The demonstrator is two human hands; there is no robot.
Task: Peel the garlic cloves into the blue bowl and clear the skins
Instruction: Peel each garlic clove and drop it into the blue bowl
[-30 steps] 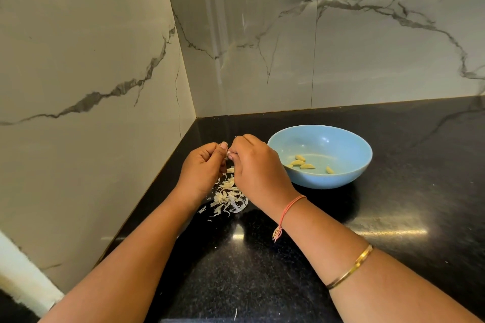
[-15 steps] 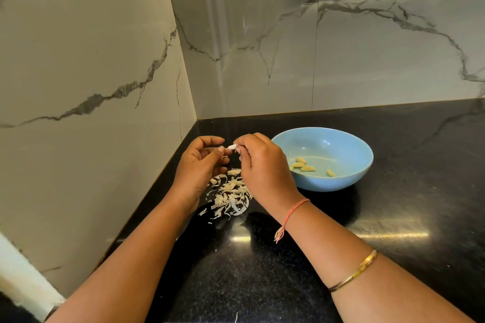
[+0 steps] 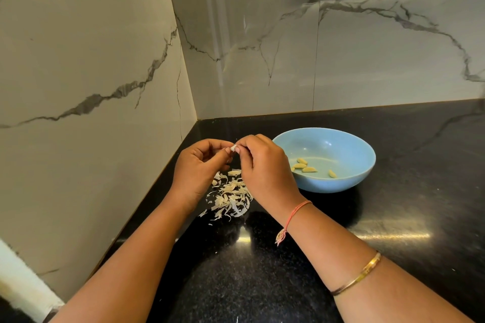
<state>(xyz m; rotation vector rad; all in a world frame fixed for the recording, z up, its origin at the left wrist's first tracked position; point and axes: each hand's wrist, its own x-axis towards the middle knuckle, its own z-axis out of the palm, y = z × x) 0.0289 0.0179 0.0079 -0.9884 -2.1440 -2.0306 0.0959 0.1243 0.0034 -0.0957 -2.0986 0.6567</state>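
Between fingers, clove perhaps crosswise.

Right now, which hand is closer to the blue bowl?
Right. The right hand is just left of the blue bowl; the left hand is farther left, beyond it. Both pinch one garlic clove.

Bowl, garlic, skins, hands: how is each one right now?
Bowl: upright on the counter, four peeled cloves inside.
Clove: pinched between both hands, mostly hidden.
Skins: loose pile on the counter, not cleared.
Left hand: pinches the clove.
Right hand: pinches the clove.
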